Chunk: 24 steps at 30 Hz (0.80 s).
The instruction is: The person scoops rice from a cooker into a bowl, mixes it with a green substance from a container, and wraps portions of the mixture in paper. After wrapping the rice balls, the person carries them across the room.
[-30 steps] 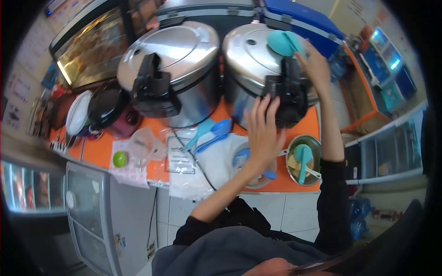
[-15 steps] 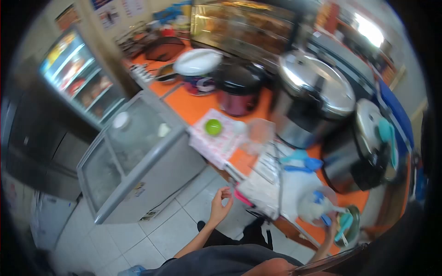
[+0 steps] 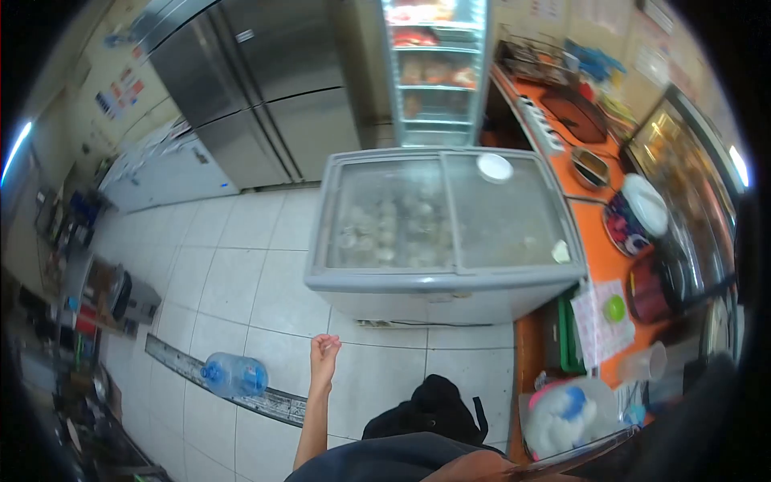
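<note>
My left hand [image 3: 324, 353] hangs over the tiled floor in front of the chest freezer [image 3: 450, 281], its fingers curled in and nothing visible in them. At the lower right is a clear plastic tub or bag with white contents and a blue piece [image 3: 562, 414], near the counter's edge. My right hand is not visible; the tub and the dark frame edge lie where that arm would be. A white round lid [image 3: 495, 169] rests on the freezer's glass top.
A large blue water bottle [image 3: 234, 375] lies on a floor drain grate [image 3: 281, 404] to the left. The orange counter [image 3: 598, 233] on the right holds a green bowl [image 3: 614, 308], a dark red cooker [image 3: 652, 285] and a white-lidded tub [image 3: 645, 205]. Steel fridges [image 3: 249, 96] stand behind.
My view has swung left, bringing the freezer to the middle and the steel fridges into sight. The large pots and my right hand have left view. My left hand's fingers are more curled.
</note>
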{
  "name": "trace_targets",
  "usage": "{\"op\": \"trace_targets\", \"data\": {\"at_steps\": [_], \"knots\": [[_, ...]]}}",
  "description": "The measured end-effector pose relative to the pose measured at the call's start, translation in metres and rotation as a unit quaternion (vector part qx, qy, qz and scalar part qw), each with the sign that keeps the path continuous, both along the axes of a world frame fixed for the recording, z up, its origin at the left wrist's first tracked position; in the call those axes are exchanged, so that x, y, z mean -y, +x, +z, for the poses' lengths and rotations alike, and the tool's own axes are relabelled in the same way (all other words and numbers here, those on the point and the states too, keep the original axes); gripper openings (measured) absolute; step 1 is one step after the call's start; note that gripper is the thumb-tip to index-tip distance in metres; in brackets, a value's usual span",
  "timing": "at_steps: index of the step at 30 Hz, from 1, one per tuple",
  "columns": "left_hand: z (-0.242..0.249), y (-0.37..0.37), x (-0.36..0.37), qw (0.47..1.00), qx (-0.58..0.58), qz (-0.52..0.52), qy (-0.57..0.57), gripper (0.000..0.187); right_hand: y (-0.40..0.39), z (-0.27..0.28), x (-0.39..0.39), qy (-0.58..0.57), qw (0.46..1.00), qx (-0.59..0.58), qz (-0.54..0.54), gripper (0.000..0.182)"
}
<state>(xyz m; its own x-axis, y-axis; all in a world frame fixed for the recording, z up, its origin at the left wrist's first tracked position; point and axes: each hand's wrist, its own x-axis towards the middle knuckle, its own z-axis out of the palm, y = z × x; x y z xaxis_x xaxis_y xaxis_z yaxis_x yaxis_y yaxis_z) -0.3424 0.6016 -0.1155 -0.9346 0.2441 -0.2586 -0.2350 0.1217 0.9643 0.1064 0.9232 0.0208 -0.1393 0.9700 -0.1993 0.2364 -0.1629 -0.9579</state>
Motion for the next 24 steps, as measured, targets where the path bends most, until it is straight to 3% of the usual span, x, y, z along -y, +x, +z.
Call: {"op": "trace_targets", "data": {"at_steps": [1,3,5,7,10,14,18,24], "knots": [[0.028,-0.017,0.003,0.997,0.014,0.017,0.076,0.037,-0.043,0.000,-0.003,0.000,0.999,-0.011,0.038,0.020],[0.103,-0.038,0.008,0.980,-0.066,-0.048,0.183,0.041,-0.126,-0.015,-0.005,-0.009,0.993,-0.034,0.110,0.018],[0.184,-0.052,0.016,0.934,-0.214,-0.129,0.255,0.049,-0.215,-0.029,-0.002,-0.013,0.986,-0.052,0.158,0.017],[0.231,-0.063,0.035,0.885,-0.284,-0.147,0.338,0.050,-0.303,-0.054,0.007,-0.015,0.984,-0.072,0.162,0.015],[0.253,-0.131,0.064,0.827,-0.365,-0.205,0.375,0.051,-0.411,-0.096,0.008,-0.050,0.971,-0.122,0.198,0.011],[0.277,-0.270,0.076,0.787,-0.424,-0.233,0.383,0.052,-0.573,-0.126,0.019,-0.087,0.984,-0.108,0.115,0.009],[0.314,-0.415,0.094,0.781,-0.455,-0.224,0.365,0.053,-0.717,-0.135,0.043,-0.100,0.981,-0.115,0.123,0.010],[0.330,-0.587,0.074,0.772,-0.437,-0.263,0.379,0.055,-0.869,-0.115,0.035,-0.174,0.966,-0.192,0.023,0.012]]}}
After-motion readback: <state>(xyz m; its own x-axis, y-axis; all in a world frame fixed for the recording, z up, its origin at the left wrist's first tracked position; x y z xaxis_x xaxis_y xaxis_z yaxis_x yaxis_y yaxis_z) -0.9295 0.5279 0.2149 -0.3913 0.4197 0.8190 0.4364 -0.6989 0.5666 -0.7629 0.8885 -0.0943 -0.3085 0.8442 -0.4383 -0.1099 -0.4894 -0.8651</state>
